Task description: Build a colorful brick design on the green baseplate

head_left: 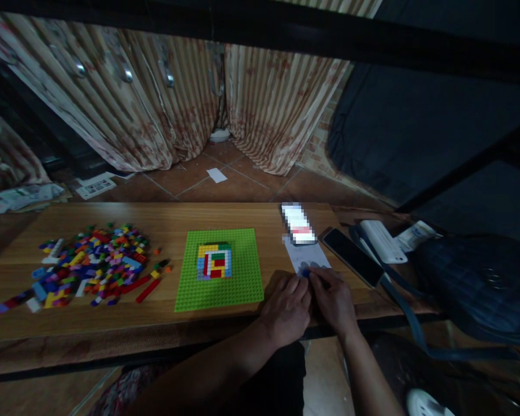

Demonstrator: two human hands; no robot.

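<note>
small blue piece (305,273), mostly hidden, at white paper's (304,253) 6 o'clock; left hand (289,306), right hand (335,297) close in, can't tell fingers' grip

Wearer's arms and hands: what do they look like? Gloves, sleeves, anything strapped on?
Left hand and right hand are both ungloved. Both forearms are bare as far as they show, no sleeves in view. No watch, band or cable visible at either wrist. Too dim to rule out small rings.
</note>
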